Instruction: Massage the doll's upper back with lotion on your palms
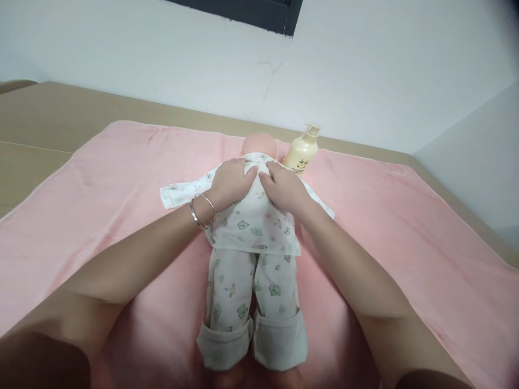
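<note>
A baby doll (259, 145) in a white patterned top (255, 221) and matching trousers (233, 286) with wide turned-up cuffs lies on a pink blanket (133, 216), its bald head at the far end. Its face is not visible. My left hand (231, 181) lies on the upper left of the top, fingers spread, thumb toward the middle. On the upper right rests my right hand (284, 186), thumb and fingers apart. Neither is wrapped round anything. Both sleeves stretch outward.
Beyond my right hand, a cream pump bottle (303, 151) stands beside the doll's head. The blanket covers much of a wooden surface (60, 113). A white wall (162, 59) with a dark frame (259, 13) rises behind it.
</note>
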A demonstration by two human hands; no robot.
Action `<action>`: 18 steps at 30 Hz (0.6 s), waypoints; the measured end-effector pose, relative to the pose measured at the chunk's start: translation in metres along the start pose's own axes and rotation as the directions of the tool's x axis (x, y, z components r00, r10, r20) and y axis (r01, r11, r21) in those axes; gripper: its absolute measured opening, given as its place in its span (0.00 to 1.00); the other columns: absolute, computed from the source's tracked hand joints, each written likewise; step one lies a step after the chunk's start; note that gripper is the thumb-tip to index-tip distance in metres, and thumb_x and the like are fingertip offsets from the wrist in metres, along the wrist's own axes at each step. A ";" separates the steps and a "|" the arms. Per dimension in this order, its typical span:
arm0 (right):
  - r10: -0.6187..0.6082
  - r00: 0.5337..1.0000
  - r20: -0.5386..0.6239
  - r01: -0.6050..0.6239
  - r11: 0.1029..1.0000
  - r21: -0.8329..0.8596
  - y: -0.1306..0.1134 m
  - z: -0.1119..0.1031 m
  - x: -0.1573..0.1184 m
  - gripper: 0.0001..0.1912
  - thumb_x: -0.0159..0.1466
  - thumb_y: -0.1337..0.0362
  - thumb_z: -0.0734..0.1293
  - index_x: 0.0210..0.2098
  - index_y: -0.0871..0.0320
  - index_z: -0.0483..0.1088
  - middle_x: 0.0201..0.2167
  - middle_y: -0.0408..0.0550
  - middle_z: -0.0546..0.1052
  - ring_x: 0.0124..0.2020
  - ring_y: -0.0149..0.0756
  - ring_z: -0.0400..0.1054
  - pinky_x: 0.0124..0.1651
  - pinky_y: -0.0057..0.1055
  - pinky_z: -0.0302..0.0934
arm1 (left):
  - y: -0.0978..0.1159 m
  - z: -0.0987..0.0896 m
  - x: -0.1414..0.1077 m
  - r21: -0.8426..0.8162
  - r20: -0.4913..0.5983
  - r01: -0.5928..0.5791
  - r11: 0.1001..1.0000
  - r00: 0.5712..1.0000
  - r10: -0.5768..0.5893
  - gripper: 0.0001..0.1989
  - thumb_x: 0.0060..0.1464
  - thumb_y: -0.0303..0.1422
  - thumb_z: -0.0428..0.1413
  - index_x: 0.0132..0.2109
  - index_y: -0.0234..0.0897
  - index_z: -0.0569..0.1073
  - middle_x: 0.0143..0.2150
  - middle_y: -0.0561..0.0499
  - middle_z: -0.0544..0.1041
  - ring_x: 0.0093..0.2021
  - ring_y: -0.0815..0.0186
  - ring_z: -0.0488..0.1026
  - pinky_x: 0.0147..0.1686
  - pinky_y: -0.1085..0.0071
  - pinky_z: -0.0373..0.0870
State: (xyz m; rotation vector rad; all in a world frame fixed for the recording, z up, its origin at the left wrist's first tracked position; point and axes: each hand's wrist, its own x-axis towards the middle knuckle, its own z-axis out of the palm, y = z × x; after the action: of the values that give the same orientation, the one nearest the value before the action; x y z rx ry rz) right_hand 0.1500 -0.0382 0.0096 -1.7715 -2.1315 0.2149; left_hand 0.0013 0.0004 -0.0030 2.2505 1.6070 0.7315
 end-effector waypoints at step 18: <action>-0.050 0.999 -0.014 0.050 0.999 -0.004 0.019 0.009 0.015 0.31 0.73 0.55 0.52 0.67 0.69 0.61 0.70 0.64 0.64 0.72 0.52 0.56 0.74 0.52 0.48 | 0.015 0.000 -0.017 0.219 0.011 -0.101 0.971 0.995 0.101 0.21 0.65 0.32 0.39 0.50 0.25 0.73 0.52 0.30 0.77 0.55 0.46 0.73 0.58 0.51 0.69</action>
State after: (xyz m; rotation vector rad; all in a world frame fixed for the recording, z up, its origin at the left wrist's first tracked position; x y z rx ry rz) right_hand 0.1614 -0.0186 -0.0026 -1.7141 -2.1651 0.1848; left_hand 0.0091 -0.0203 0.0011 2.5022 1.6556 0.6038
